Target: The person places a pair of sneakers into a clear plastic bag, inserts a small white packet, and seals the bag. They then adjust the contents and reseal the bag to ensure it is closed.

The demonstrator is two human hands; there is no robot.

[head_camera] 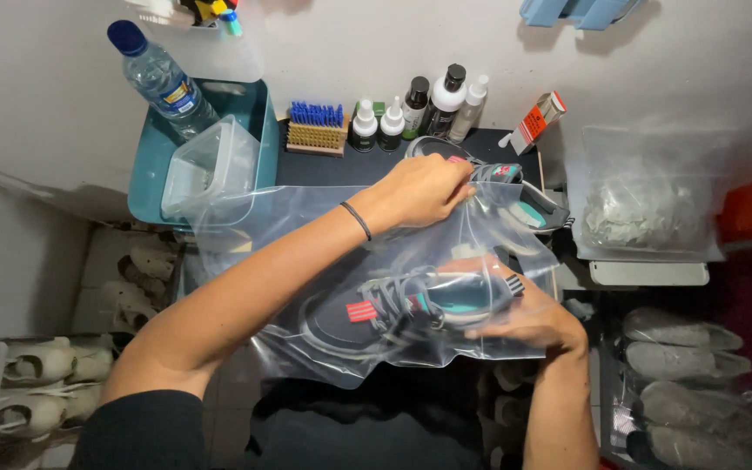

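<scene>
Your left hand (424,190) pinches the upper edge of a clear plastic bag (306,261), fingers closed on the film; a dark band sits on that wrist. Your right hand (528,318) comes in from below and grips a grey sneaker (393,305) by its heel end, partly through the plastic

- sneaker: grey, teal lining, red tab on the side, dark laces; lies on its side within the bag, held above the dark work table (341,167)
- second grey sneaker (515,196): behind the bag on the table, toe toward the wall, half hidden by your left hand
- back edge of table, along the wall: blue-bristled brush (316,126), then a row of small spray and dropper bottles (419,109)
- right of the bottles: a small carton (537,117) leaning on the wall
- left: teal bin (150,183) holding a clear tub (211,165) and a water bottle (160,80) with a blue cap
- far right: another clear bag (646,200) with pale contents
- low on both sides: pale shoes on racks (45,383)
</scene>
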